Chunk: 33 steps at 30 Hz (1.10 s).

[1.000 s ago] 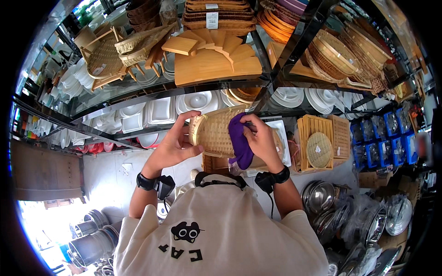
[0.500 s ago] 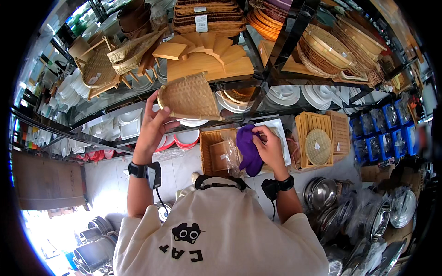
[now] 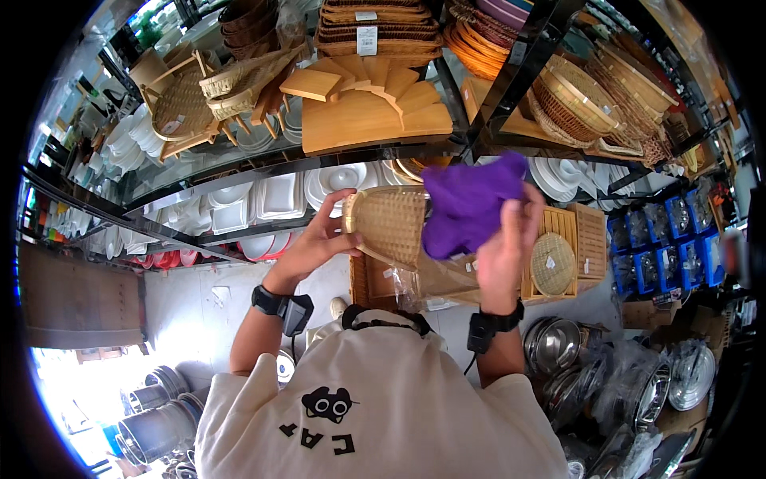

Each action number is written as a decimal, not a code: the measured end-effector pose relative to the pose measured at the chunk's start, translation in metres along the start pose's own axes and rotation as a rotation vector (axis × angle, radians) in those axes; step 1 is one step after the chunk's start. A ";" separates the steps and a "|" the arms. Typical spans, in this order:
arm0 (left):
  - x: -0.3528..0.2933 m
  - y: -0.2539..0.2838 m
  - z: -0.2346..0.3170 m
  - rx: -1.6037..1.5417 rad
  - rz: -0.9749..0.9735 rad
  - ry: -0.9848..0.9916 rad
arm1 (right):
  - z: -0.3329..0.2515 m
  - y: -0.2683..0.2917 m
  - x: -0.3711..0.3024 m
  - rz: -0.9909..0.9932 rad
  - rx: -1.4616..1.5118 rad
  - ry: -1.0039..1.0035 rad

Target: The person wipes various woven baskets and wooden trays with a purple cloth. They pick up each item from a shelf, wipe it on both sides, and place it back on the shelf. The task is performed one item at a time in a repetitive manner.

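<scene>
Filling the upper part of the view, black-framed shelving point(image 3: 523, 76) is stocked with woven and wooden wares, and white plates point(image 3: 343, 177) are set out on its lower level. Near the shelving's front edge, a flat wooden board point(image 3: 375, 128) is topped by a fan of wooden slabs. Lower and to the right, a slatted wooden crate point(image 3: 561, 220) is partly covered by a round woven tray point(image 3: 553, 263).

In front of the lower shelf, a woven bamboo basket point(image 3: 387, 227) is held up in the air, well clear of the person's shirt point(image 3: 383, 375). Just to its right, a purple cloth point(image 3: 472, 203) is spread out loosely, its left part overlapping the basket's right end in view; whether the two are touching cannot be told.

The basket is pinched at its left end by the left grip point(image 3: 309, 251), with the thumb on the near side and the fingers toward the far side. The right grip point(image 3: 509, 239) is placed at the cloth's right side, but its fingers are partly hidden and blurred, so how firmly the fabric is pressed between them cannot be told.

Judging by this arrangement, the basket is being wiped, and the cloth is perhaps being rearranged between strokes. For the next move, the basket should be kept steady from the left while the loose fabric is gathered and laid flat against the weave.
</scene>
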<state>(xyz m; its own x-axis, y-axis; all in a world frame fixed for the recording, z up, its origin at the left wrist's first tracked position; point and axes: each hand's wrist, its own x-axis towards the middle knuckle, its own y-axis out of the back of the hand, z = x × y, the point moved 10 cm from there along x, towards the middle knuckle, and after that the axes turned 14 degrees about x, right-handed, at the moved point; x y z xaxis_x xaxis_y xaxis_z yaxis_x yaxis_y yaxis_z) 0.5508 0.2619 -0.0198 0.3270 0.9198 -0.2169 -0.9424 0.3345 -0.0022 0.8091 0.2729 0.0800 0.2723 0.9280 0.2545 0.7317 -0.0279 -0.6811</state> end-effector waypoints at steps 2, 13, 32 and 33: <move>0.000 -0.009 0.008 -0.029 0.017 -0.025 | 0.041 -0.018 -0.003 -0.262 -0.173 -0.093; -0.009 -0.020 0.023 -0.044 0.020 -0.176 | 0.093 -0.039 -0.041 -0.656 -0.991 0.095; -0.017 0.023 0.023 0.009 0.090 -0.169 | 0.098 -0.006 -0.043 -0.805 -1.173 -0.140; -0.015 0.038 0.022 -0.016 0.146 -0.139 | 0.091 -0.001 -0.039 -0.767 -1.155 -0.136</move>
<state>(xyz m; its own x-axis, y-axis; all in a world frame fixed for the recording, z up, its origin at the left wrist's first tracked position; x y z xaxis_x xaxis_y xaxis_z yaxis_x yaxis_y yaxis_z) 0.5119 0.2650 0.0048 0.1928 0.9781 -0.0789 -0.9811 0.1937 0.0037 0.7406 0.2701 0.0086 -0.4402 0.8778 0.1887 0.7832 0.2726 0.5589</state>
